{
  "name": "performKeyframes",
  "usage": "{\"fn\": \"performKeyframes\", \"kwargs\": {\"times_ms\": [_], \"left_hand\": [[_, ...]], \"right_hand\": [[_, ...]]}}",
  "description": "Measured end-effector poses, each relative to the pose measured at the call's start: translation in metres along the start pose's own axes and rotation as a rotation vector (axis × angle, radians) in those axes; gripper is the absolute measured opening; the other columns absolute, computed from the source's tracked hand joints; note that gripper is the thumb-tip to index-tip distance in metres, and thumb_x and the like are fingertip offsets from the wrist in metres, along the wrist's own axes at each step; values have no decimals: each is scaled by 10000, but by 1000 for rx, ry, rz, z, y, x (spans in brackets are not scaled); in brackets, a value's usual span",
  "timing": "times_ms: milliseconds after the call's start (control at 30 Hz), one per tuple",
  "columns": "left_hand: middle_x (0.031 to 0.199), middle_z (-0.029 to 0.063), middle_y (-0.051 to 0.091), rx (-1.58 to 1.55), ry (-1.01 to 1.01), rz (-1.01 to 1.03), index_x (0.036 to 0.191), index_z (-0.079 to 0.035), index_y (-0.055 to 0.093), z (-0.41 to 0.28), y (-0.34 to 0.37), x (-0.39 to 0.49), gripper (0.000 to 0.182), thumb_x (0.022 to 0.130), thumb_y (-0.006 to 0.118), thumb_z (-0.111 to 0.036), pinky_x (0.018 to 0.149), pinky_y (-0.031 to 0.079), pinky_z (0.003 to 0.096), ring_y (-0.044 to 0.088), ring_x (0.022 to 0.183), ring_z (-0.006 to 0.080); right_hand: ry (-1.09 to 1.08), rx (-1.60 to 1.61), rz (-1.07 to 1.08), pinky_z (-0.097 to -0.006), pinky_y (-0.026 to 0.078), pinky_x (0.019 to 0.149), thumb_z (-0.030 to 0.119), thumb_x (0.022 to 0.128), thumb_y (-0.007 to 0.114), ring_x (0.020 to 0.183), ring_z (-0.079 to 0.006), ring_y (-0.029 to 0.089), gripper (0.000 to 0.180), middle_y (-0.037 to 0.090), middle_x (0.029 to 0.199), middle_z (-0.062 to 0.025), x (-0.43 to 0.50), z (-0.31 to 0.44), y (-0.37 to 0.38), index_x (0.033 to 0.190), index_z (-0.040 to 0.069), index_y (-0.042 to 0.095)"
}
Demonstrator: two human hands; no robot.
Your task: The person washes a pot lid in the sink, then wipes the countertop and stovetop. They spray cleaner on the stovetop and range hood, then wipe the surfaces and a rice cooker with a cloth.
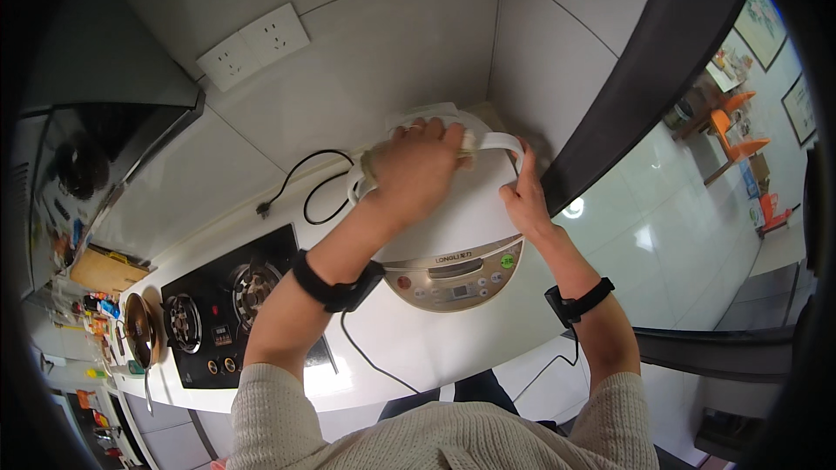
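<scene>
A white rice cooker (457, 222) with a beige control panel (457, 281) stands on the white countertop. My left hand (418, 166), slightly blurred, presses a pale, yellowish cloth (467, 147) on the rear of its lid; fingers lie over the cloth, which shows at both sides. My right hand (527, 192) grips the white carrying handle (499, 140) at the cooker's right side, thumb towards the lid. The cooker's back edge is partly hidden behind my left hand.
A black power cord with a plug (263, 210) lies against the wall, left of the cooker. Farther left are a black gas hob (222, 320) and a pan (140, 329). Wall sockets (255, 46) sit above. A dark frame (620, 91) rises close on the right.
</scene>
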State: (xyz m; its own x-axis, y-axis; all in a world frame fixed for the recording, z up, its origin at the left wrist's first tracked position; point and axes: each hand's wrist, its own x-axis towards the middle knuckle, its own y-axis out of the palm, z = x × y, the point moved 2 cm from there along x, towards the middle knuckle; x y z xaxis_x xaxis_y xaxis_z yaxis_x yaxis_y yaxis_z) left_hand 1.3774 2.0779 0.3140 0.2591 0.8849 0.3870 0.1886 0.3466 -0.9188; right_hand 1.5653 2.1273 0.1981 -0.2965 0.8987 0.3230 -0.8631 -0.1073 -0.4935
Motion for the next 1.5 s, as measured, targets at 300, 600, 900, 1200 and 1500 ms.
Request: {"fn": "performKeyframes", "kwargs": {"times_ms": [300,600,900,1200,1500], "left_hand": [[1005,118,615,251,192,58,999,-78,582,-62,42,57,217,818,630,-186,839,481,450,601,1007,297],[1044,162,614,-103,74,-37,1132,-26,560,3,29,18,346,859,646,-220,822,461,468,576,989,371],[1094,212,574,-154,-51,0,1232,-2,532,66,11,-42,407,829,586,-33,900,430,466,525,1032,402],[1280,163,522,-529,-369,-370,1332,-19,467,108,19,-105,421,911,467,-8,971,406,406,532,1119,289],[970,130,638,-522,-645,-59,1147,-12,590,163,51,-159,308,902,560,-194,797,463,345,590,890,233]], "right_hand": [[-165,-154,-62,-423,415,990,67,879,569,1191,-393,499,561,497,1272,-295,3,-25,14,1381,-32,339],[-45,23,-279,-504,463,803,46,946,443,996,-467,558,211,580,1100,-255,8,-3,17,1149,55,502],[121,-53,-187,-504,512,786,-45,860,484,941,-449,594,270,548,1107,-278,9,-5,23,1127,-10,455],[133,-111,-191,-499,501,827,11,911,457,983,-422,571,215,522,1131,-215,9,-3,23,1125,21,448],[21,-94,-328,-503,487,792,-16,873,475,947,-428,571,233,542,1100,-210,10,-8,30,1100,40,478]]}}
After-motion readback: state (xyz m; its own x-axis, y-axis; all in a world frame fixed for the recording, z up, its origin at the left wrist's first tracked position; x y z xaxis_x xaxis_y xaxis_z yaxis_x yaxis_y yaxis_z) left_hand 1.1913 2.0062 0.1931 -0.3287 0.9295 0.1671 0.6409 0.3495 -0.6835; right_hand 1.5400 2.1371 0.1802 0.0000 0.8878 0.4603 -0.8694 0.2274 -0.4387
